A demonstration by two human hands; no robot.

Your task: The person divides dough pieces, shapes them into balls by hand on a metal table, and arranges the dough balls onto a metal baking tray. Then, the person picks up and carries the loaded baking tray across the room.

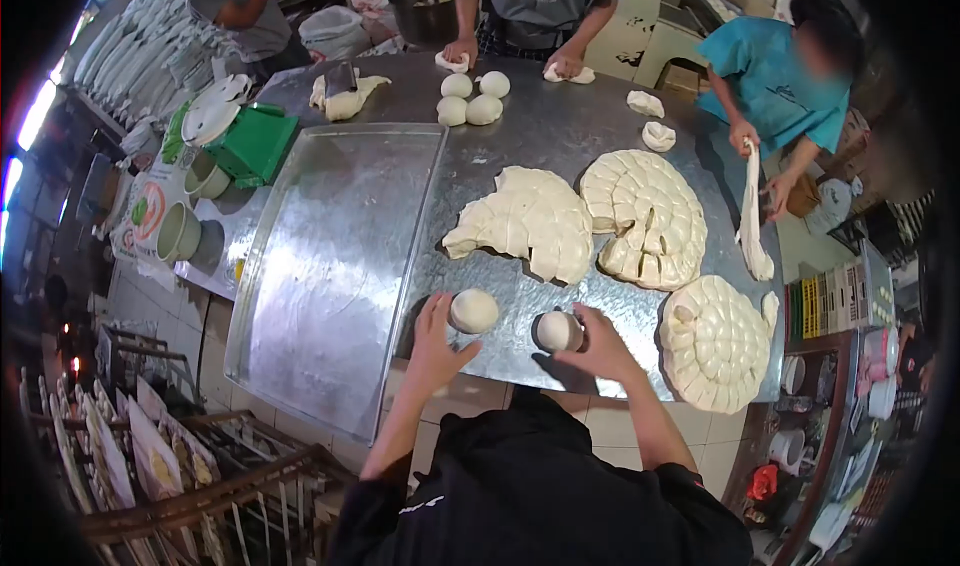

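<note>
Two smooth, round dough balls lie on the near edge of the metal table. Beside the left dough ball (474, 311) is my left hand (436, 348), its fingers stretched along the ball's left side and the thumb spread away below it. My right hand (604, 346) curves around the right side of the other dough ball (559, 332), fingers and thumb apart, fingertips right at its surface. Just beyond my hands lies a torn slab of scored dough (530, 221). A round scored dough slab (645, 211) with a cut-out gap adjoins it, and another round slab (715, 344) sits to the right.
An empty-looking metal tray (330, 256) covers the table's left side. Past it stand a green scale (250, 144) and bowls (180, 234). Several dough balls (485, 110) sit across the table (400, 86). One person (540, 6) presses dough there; another person (785, 81) holds a long dough strip (753, 216).
</note>
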